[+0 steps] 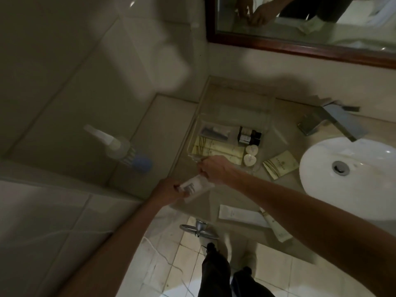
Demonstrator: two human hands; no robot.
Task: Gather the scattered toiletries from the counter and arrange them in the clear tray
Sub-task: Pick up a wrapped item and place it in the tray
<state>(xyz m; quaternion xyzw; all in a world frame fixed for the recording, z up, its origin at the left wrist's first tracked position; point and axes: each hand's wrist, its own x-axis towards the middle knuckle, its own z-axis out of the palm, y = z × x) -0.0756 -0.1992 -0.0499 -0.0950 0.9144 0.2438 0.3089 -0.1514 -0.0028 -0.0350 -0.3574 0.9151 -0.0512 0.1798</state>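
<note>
soft white tube btwn 2 hands, clear plastic tray

I see my left hand gripping a small white bottle just below the clear tray, while my right hand pinches its top end. Two dark bottles and cream packets lie in the tray; another packet rests beside the sink.
</note>
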